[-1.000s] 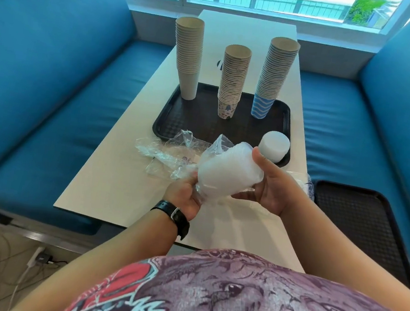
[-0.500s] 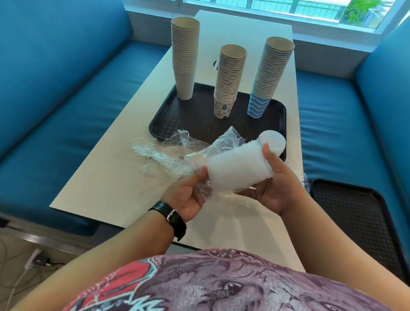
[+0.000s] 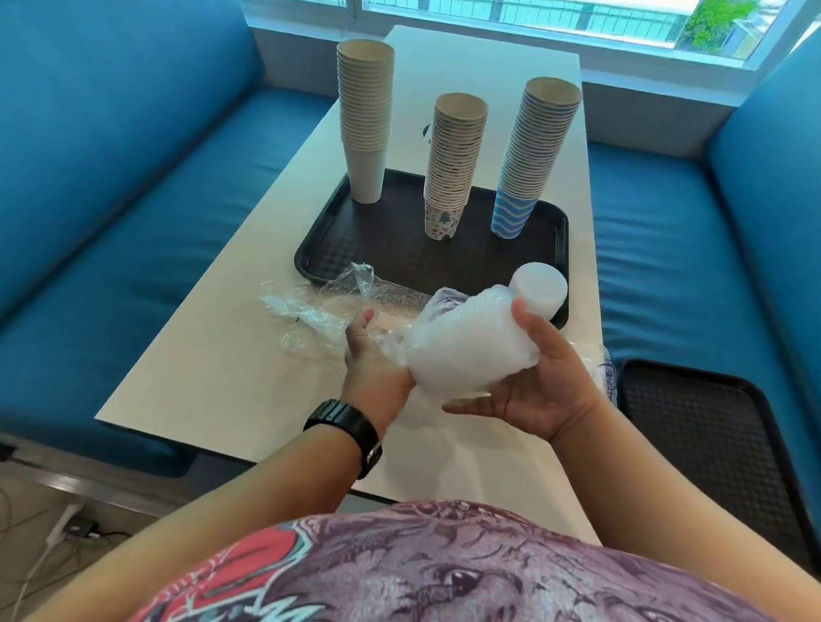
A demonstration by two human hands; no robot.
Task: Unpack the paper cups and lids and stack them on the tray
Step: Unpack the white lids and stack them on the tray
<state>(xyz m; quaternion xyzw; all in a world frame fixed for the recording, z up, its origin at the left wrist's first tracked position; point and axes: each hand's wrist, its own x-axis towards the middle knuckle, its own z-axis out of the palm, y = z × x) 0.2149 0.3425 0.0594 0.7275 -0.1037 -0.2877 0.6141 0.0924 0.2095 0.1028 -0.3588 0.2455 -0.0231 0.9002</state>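
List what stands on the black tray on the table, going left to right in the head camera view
On the tray: plain beige cup stack → patterned cup stack with little trees → blue wavy-striped cup stack → short white lid stack at the tray's near right corner.

Tray [image 3: 334, 244]: black plastic, matt, cross-hatched textured floor. Three cup stacks: paper, matt; plain beige [image 3: 365, 119], printed pattern [image 3: 452, 161], blue-and-white wavy stripe [image 3: 532, 165]. Lid stack [image 3: 466, 348]: translucent white plastic, smooth, in thin clear glossy film. Loose wrapper [image 3: 316, 307]: clear, crinkled, shiny plastic. Table [image 3: 215, 364]: white, smooth, faintly sheened. Bench seats [image 3: 97, 231]: blue upholstery, smooth. Watch strap [image 3: 348, 424]: black, glossy.
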